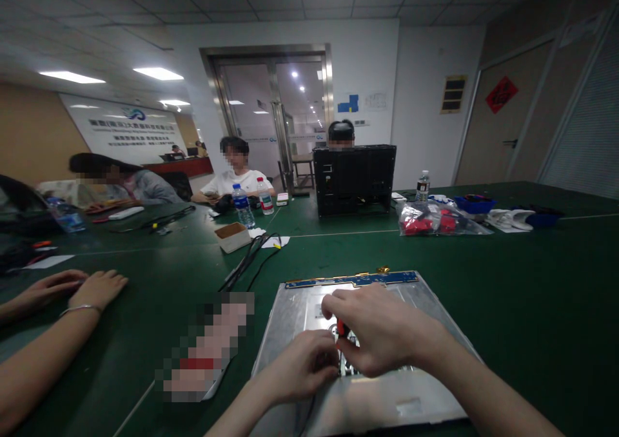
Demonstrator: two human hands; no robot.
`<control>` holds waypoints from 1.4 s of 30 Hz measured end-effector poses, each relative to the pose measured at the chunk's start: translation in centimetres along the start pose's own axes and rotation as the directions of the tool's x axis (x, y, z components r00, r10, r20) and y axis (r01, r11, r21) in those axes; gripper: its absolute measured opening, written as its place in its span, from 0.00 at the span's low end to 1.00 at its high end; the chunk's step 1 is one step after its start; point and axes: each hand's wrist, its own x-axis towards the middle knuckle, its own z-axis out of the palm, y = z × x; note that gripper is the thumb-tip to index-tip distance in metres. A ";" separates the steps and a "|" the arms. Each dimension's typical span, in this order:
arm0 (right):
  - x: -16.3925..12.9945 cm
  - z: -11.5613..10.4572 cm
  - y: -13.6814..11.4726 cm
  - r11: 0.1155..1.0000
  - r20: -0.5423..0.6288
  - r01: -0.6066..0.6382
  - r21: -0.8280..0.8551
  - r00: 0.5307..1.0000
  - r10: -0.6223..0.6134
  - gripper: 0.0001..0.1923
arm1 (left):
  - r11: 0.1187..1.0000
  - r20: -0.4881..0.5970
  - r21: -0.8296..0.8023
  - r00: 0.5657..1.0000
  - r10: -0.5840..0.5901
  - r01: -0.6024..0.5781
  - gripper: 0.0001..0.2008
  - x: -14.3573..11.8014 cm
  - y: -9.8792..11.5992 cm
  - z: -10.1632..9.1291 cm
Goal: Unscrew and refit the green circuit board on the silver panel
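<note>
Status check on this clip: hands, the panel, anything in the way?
Both hands, left hand and right hand, together on metal panel. Small red-handled tool between them. Co-worker's hands apart, left.

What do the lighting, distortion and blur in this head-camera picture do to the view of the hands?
Head view: ceiling lights glare brightly while the green table stays dim; wide-angle distortion bends the edges; a pixelated patch hides something left of the metal panel; the left hand and right hand are soft but readable.

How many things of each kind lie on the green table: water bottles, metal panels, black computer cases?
Water bottles: 3
Metal panel: 1, under both hands: left hand, right hand
Black computer case: 1
Total: 5
</note>
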 end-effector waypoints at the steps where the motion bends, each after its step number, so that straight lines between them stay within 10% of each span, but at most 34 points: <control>1: 0.0 0.0 -0.1 1.000 -0.004 0.008 0.004 1.000 -0.008 0.17 | 1.000 0.009 -0.005 1.000 -0.001 0.001 0.03 0.0 0.0 0.1; 42: 0.2 0.4 -0.2 1.000 0.021 0.013 0.008 1.000 -0.013 0.11 | 1.000 0.002 -0.013 1.000 0.007 -0.007 0.04 0.1 0.2 0.0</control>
